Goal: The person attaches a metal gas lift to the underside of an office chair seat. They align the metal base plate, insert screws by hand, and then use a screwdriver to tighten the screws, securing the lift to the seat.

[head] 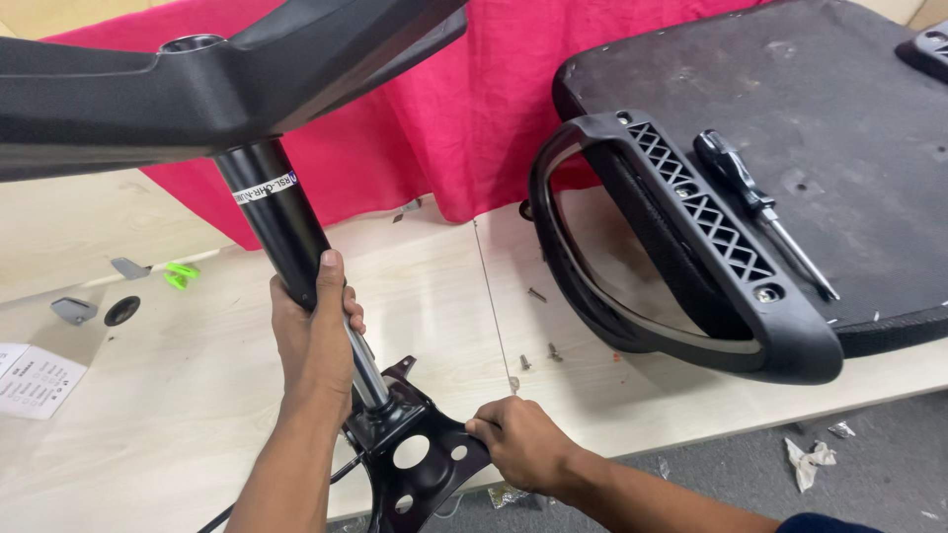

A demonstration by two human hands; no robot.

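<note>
My left hand [314, 331] grips the black gas cylinder [276, 212] of an office chair, near its shiny lower rod. The cylinder stands tilted, its top pushed into the black star base [197, 84] that spreads across the upper left. My right hand [521, 441] holds the edge of the black metal seat plate [420, 459] with round holes, into which the rod's lower end is set, at the table's front edge.
An upturned black seat [790, 99] with an armrest [711, 247] lies at right, a screwdriver [755, 202] on it. Loose screws [538, 355] dot the pale wooden table [178, 395]. Red cloth [454, 109] lies behind. Small brackets [74, 310], a green piece [181, 273] and a paper sheet [35, 380] lie at left.
</note>
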